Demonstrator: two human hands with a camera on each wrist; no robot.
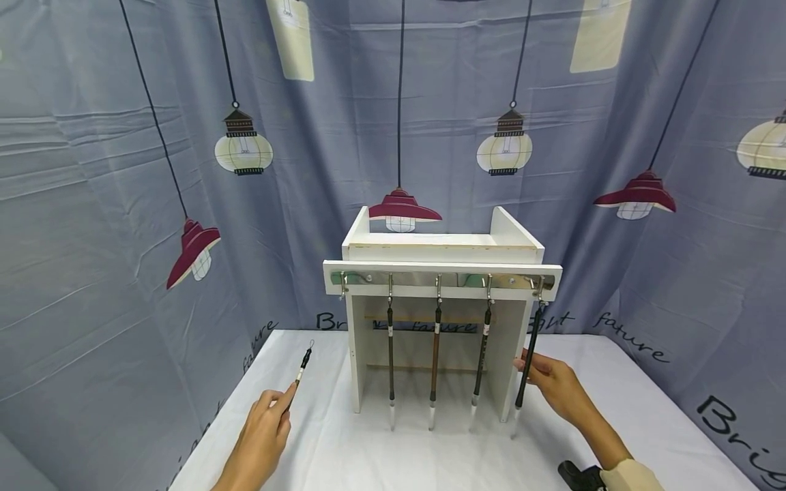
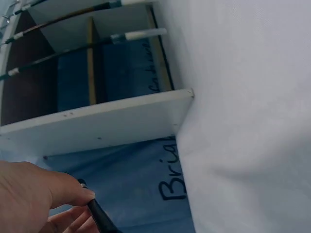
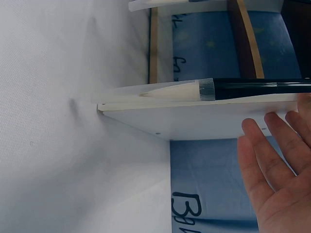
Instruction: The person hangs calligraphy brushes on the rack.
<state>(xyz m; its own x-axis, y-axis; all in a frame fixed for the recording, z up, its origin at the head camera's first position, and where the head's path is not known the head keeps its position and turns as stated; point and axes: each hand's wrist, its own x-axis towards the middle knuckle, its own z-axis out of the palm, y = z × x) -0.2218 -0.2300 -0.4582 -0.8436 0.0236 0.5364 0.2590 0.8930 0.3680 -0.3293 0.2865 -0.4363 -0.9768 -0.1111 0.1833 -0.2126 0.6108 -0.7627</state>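
Over on the left, the left hand (image 1: 260,433) pinches a loose brush (image 1: 301,374) by its lower end, fingers curled round the dark shaft. That brush runs on a slant, its long axis leaning up and to the right, hanging loop at the top, lifted off the white tabletop (image 1: 319,450). Moving to the middle, the white rack (image 1: 442,273) stands on the tabletop, and three brushes (image 1: 434,354) hang from its hooks, straight up and down, pale tips pointing at the tabletop. On to the rack's right end: a fourth brush (image 1: 527,368) hangs from the last hook, long axis nearly vertical, tip down, leaning slightly left at the bottom. The right hand (image 1: 552,382) is at it, fingertips against the shaft about halfway down; the wrist view shows those fingers straight and loose, not wrapped round anything. A blue lamp-print curtain (image 1: 123,204) backs everything.
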